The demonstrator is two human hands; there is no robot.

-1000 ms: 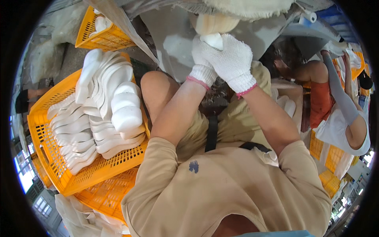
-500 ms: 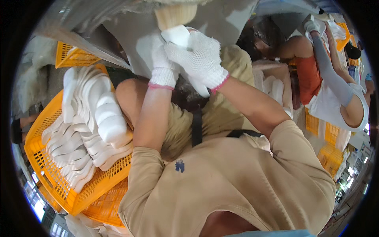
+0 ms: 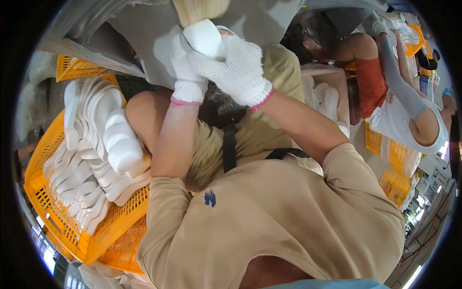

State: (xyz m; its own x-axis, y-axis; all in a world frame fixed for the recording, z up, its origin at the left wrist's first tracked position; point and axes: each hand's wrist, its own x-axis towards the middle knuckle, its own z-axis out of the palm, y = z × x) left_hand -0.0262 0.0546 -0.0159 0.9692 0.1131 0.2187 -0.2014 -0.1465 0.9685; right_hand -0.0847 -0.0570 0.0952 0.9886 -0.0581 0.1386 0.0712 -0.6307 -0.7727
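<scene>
A white foam shoe sole [image 3: 203,38] is held between my two gloved hands, its far end right at a pale tan grinding wheel [image 3: 201,10]. My left hand [image 3: 181,58], in a white knit glove with a pink cuff, is closed around the sole's left side. From the right, my right hand [image 3: 236,62], gloved alike, wraps over the sole. The glove fabric hides the fingertips and part of the sole. Whether the sole touches the wheel, I cannot tell.
At left, a yellow plastic basket [image 3: 103,238] holds stacked white soles [image 3: 86,164]. Grey machine panels [image 3: 139,36] stand ahead of me. Right of my knee is a pale bin [image 3: 342,79] with white pieces. A co-worker in a white top [image 3: 409,127] sits at far right.
The sole shows more of its surface now and appears tilted differently in my hands. My left fingers have shifted up along its side. The whole view has slid slightly left.
</scene>
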